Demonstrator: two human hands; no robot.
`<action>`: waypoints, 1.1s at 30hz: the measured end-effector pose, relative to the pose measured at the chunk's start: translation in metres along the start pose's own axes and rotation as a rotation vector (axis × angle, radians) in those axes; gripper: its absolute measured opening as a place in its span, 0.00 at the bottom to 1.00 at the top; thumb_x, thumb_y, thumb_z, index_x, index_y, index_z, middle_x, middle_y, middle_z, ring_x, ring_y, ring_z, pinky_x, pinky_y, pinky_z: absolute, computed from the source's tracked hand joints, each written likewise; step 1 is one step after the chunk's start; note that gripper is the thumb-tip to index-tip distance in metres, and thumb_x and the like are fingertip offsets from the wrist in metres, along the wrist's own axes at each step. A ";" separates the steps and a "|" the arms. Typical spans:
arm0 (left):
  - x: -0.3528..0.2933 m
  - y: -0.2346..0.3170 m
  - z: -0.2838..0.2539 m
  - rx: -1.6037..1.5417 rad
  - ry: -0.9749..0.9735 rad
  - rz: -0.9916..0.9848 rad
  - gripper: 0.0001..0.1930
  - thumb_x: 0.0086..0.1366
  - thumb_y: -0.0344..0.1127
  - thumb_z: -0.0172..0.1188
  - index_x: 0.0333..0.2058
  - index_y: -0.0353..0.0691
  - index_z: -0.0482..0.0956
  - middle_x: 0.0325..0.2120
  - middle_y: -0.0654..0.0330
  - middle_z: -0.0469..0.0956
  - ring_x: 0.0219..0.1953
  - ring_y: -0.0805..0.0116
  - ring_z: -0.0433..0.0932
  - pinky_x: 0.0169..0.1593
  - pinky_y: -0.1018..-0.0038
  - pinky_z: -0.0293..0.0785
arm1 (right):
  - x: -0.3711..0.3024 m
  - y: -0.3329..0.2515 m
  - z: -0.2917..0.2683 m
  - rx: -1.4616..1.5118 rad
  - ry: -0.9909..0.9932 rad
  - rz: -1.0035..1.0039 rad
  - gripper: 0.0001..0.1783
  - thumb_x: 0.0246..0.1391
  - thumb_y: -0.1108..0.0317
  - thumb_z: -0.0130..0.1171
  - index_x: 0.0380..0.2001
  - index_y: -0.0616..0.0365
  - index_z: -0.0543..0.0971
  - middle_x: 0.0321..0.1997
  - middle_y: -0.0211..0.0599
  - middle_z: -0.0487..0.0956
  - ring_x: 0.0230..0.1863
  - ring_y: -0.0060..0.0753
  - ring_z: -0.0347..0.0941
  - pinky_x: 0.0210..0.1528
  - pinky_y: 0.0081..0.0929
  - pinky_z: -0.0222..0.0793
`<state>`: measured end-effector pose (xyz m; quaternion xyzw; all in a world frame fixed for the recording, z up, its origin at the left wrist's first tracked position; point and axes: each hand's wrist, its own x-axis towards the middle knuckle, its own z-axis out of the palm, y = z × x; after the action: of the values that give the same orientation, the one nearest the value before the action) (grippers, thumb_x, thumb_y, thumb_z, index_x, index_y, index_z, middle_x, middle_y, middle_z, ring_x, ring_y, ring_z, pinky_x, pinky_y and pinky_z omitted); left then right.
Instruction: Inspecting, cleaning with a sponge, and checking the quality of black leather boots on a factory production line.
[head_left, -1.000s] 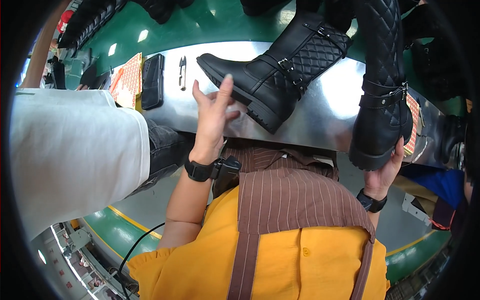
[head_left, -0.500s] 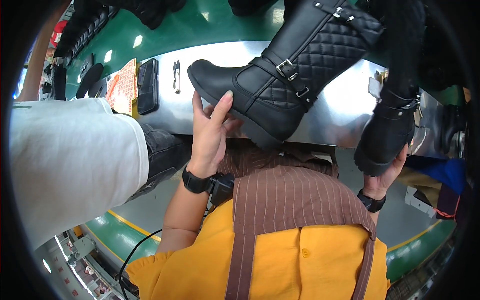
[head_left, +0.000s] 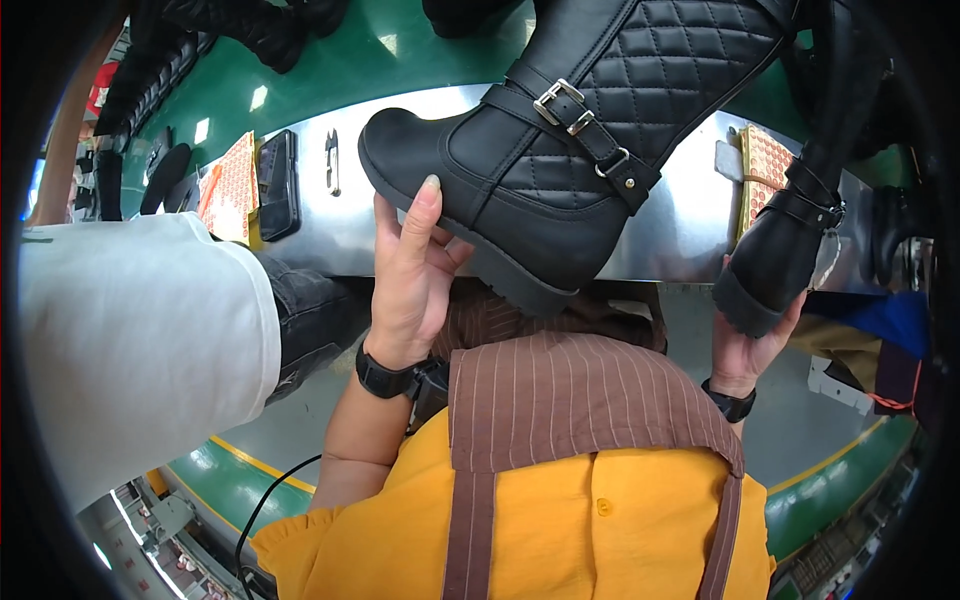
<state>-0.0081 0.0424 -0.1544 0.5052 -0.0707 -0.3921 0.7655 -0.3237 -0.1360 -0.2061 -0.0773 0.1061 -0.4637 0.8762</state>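
Black and quilted, the tall boot (head_left: pixel 560 150) hangs just above the steel table (head_left: pixel 680 230). Left hand (head_left: pixel 410 280) cups its sole near the toe; right hand (head_left: pixel 750 335) grips the heel of a second boot (head_left: pixel 790 230). Likely heavy, with a floppy shaft: support at the sole.

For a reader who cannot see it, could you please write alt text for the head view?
Seen from above, a left hand supports a black quilted boot under its sole, while the right hand cups the heel of a second black boot over a shiny metal table.
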 end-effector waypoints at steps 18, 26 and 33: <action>0.025 -0.025 0.020 -0.413 -0.368 -0.253 0.28 0.73 0.52 0.54 0.64 0.44 0.66 0.60 0.56 0.73 0.59 0.59 0.74 0.62 0.58 0.71 | 0.023 0.035 0.021 0.177 -0.049 0.207 0.33 0.63 0.51 0.58 0.65 0.58 0.70 0.69 0.45 0.70 0.71 0.47 0.63 0.76 0.53 0.50; 0.048 -0.061 0.043 -0.829 -0.729 -0.636 0.26 0.78 0.50 0.43 0.65 0.39 0.66 0.62 0.51 0.71 0.63 0.55 0.71 0.68 0.56 0.65 | 0.044 0.070 0.002 0.164 -0.240 0.400 0.39 0.67 0.39 0.47 0.69 0.57 0.64 0.70 0.48 0.68 0.68 0.50 0.67 0.71 0.52 0.60; 0.056 -0.051 0.020 -0.768 -0.735 -0.670 0.27 0.77 0.52 0.42 0.66 0.40 0.65 0.63 0.50 0.69 0.65 0.53 0.68 0.69 0.54 0.63 | 0.055 0.069 0.006 -0.102 -0.358 0.429 0.38 0.66 0.43 0.51 0.70 0.53 0.61 0.73 0.43 0.64 0.72 0.48 0.61 0.74 0.52 0.53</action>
<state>-0.0067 -0.0183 -0.2030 0.0208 -0.0212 -0.7562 0.6536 -0.2374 -0.1430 -0.2223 -0.1777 -0.0130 -0.2407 0.9541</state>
